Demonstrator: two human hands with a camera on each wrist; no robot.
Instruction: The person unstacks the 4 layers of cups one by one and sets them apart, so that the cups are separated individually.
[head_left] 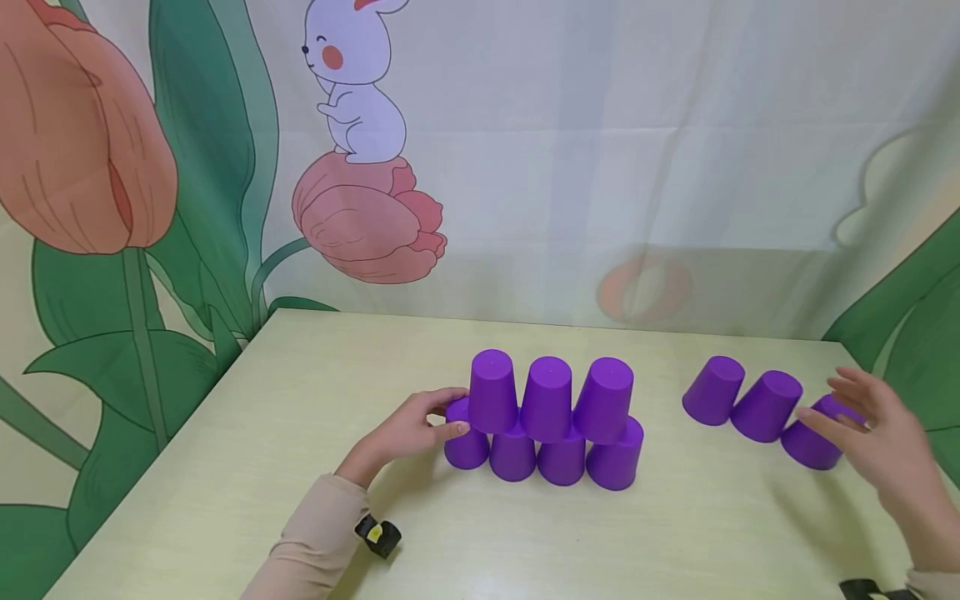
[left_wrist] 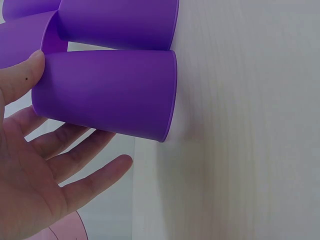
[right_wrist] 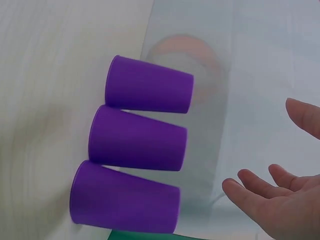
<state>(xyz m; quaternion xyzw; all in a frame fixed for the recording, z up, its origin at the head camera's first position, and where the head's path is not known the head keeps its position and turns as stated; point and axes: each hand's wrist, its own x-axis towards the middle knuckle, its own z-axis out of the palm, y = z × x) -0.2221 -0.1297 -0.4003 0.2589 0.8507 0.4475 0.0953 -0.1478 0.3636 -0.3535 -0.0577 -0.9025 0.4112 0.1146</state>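
Observation:
Purple plastic cups stand upside down in two tiers, three upper cups (head_left: 547, 400) on a row of several lower ones. My left hand (head_left: 411, 427) is at the leftmost lower cup (left_wrist: 107, 92), with the thumb on the near side of its top and the index finger behind, the other fingers spread. To the right, three more upside-down cups stand in a slanting row: a far one (right_wrist: 149, 85), a middle one (right_wrist: 137, 139) and a near one (right_wrist: 125, 199). My right hand (head_left: 873, 425) hovers over the near one, holding nothing, fingers apart and loosely bent.
A pale wooden table (head_left: 225, 500) bears all the cups. Behind it hangs a curtain (head_left: 675, 150) printed with a rabbit, tulips and leaves. A dark wrist camera (head_left: 378, 536) sits by the left sleeve.

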